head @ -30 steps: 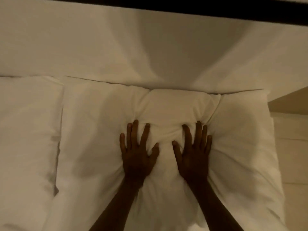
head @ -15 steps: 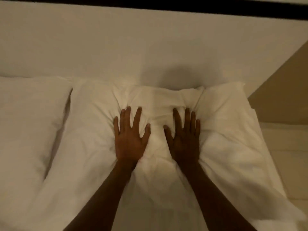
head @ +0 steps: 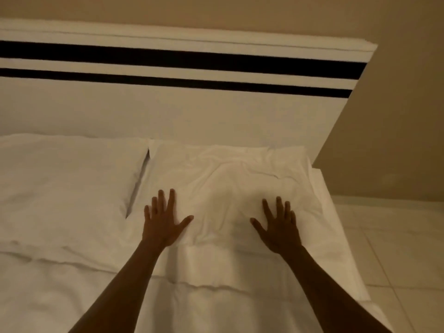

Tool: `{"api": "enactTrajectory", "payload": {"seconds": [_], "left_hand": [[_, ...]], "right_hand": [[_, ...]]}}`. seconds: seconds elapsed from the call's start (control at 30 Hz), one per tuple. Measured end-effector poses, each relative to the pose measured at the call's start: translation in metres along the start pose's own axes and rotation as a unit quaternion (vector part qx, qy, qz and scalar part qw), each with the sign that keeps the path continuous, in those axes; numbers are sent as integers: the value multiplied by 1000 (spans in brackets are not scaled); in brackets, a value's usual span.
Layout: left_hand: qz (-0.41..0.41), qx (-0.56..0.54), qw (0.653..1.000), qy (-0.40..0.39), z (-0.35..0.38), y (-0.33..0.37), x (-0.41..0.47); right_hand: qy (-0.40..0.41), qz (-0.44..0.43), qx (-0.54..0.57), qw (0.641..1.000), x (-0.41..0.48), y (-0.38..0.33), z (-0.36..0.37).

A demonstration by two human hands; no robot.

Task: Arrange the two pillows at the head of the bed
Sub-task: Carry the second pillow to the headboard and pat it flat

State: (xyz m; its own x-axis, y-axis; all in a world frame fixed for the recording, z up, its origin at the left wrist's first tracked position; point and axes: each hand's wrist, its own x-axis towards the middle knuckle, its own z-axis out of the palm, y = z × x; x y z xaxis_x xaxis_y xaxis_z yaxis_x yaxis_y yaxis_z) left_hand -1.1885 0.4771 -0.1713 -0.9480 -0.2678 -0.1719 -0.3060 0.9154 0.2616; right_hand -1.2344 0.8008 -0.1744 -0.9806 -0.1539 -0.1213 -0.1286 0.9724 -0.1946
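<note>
Two white pillows lie side by side against the headboard. The left pillow point(head: 64, 179) is smooth. The right pillow point(head: 225, 179) is wrinkled across its middle. My left hand point(head: 163, 222) lies flat with fingers spread on the near left part of the right pillow. My right hand point(head: 278, 227) lies flat with fingers spread on its near right part. Neither hand grips anything.
The white headboard point(head: 168, 111) with two dark stripes rises right behind the pillows. White bedding point(head: 72, 296) covers the bed in front. The bed's right edge point(head: 346, 255) drops to a pale tiled floor point(head: 398, 248), and a beige wall point(head: 396, 116) stands at the right.
My hands have slid apart and toward me, from the pillow's centre to its near corners. The view has tilted up, so the headboard's stripes and the wall now show.
</note>
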Motion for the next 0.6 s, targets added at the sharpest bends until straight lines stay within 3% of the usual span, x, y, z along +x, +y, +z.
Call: {"api": "enactTrajectory", "payload": {"seconds": [0.17,0.3,0.37,0.43,0.47,0.5,0.6], "left_hand": [[29,39,992,-118,-1,-8,-8],[-3,111,983,-149,-8,-54,-12],[-13,120,988,-94,-13,-64,-13],[44,59,997,33,-16,-53,-9],[80,19,994,74,-15,-43,-5],[111,-2,991,79,-13,-32,-2],[160,35,987,-3,13,-6,-1]], "right_hand": [[-79,14,-51,995,-21,15,5],[-121,35,-103,987,-37,34,-17],[-52,23,-92,994,-27,28,-28],[10,-19,-51,998,-13,17,-31],[-2,-37,-42,998,-7,9,-31],[-6,-64,-37,997,-2,4,-27],[-25,-97,-37,994,1,3,-7]]}}
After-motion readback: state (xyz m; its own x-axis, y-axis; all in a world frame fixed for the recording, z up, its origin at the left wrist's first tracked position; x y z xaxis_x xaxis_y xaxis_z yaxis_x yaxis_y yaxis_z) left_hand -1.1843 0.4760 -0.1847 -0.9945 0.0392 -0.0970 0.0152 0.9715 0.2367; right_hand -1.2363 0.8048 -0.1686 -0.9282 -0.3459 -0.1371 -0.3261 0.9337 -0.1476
